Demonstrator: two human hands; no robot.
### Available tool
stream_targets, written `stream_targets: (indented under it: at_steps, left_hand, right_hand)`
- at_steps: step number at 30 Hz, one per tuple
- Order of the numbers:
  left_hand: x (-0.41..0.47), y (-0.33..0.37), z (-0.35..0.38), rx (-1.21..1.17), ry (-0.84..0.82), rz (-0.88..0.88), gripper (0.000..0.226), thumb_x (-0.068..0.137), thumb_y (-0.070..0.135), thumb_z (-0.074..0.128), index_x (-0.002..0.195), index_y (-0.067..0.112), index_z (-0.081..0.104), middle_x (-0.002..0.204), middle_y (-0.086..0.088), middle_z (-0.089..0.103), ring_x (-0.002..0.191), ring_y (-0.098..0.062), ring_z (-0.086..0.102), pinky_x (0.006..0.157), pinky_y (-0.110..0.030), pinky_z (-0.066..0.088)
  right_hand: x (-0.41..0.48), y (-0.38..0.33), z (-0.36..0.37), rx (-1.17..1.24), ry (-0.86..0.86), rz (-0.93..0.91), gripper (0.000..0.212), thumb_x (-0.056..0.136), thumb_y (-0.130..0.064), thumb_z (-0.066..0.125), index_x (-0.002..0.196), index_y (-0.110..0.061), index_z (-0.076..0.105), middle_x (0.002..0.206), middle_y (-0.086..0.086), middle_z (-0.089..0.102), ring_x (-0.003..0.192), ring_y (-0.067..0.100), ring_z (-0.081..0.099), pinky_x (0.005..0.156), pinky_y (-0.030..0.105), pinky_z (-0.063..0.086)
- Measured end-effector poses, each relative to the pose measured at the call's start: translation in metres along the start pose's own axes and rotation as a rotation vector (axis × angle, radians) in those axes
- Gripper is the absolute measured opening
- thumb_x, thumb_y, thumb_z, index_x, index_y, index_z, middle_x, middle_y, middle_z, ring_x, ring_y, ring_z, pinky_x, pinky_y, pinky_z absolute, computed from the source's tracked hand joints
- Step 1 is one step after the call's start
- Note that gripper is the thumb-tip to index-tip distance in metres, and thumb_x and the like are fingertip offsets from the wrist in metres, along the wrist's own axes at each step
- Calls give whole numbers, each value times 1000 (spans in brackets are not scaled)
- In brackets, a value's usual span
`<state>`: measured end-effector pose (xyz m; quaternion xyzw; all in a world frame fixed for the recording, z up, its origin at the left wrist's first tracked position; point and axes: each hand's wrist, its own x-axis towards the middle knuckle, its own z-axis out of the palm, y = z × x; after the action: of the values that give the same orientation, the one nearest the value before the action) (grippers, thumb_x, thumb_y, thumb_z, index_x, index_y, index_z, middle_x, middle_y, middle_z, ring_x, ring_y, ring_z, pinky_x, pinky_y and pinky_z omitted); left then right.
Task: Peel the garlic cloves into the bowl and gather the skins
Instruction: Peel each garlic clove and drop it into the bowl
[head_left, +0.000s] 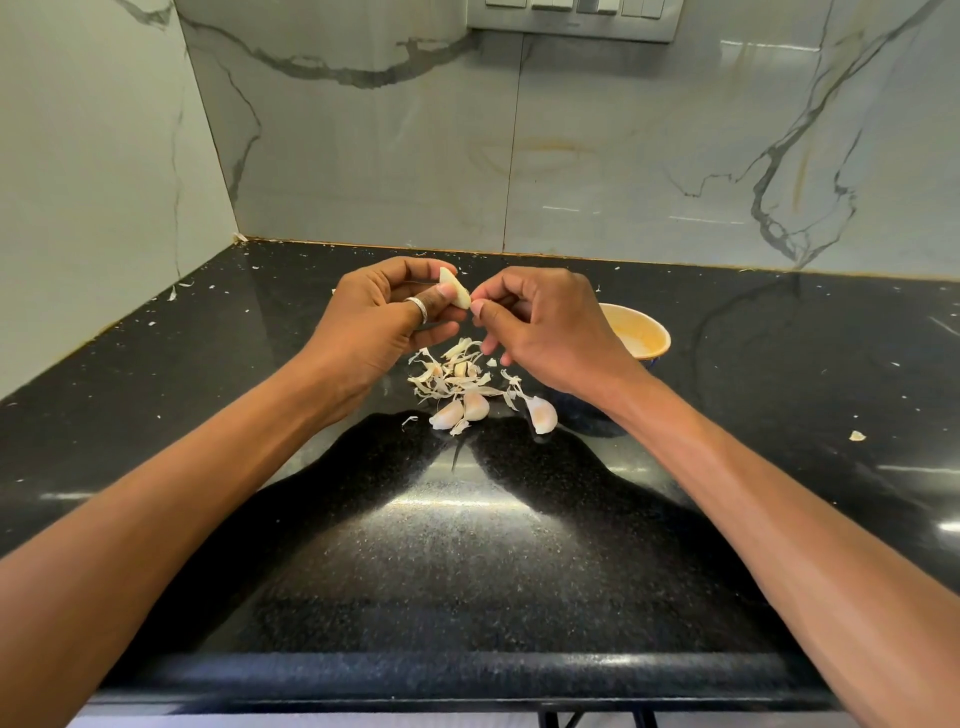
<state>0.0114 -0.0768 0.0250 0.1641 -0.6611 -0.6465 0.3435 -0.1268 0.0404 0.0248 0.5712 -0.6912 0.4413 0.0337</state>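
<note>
My left hand (382, 317) pinches a pale garlic clove (455, 292) between thumb and fingers, held up above the counter. My right hand (540, 325) pinches the clove's lower tip with thumb and forefinger. Below the hands lies a heap of papery skins (452, 371) on the black counter. Three unpeeled cloves rest just in front of the heap: two side by side (462, 409) and one to the right (543, 414). A yellow-lined bowl (644, 332) stands behind my right hand, which partly hides it.
The black speckled counter (467, 545) runs to a rounded front edge. Marble walls close the back and left. Small skin flecks are scattered near the back left corner, and one scrap (857, 436) lies at the right.
</note>
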Motion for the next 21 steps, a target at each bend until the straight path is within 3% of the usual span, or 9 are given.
stream_targets:
  at_steps: [10,15,21]
  left_hand:
    - [0,-2,1,77,-19,13,23,97,12,64,120,9,66,99,-2,77,92,-12,74,82,-28,61]
    - [0,-3,2,66,-61,-22,25,100,9,59,124,3,63,104,-10,75,97,-15,73,81,-31,62]
    - [-3,-3,6,109,-26,25,26,94,13,70,119,7,66,98,-5,77,93,-15,75,76,-30,63]
  right_hand:
    - [0,2,6,-19,29,-53,15,94,-26,72,102,-13,76,82,-8,74,73,6,73,65,29,61]
    - [0,4,8,-59,71,-59,14,95,-29,72,98,-16,76,80,-9,74,69,4,72,63,30,60]
    - [1,5,10,-199,183,-119,20,92,-35,72,86,-17,75,73,-10,72,64,6,68,65,31,57]
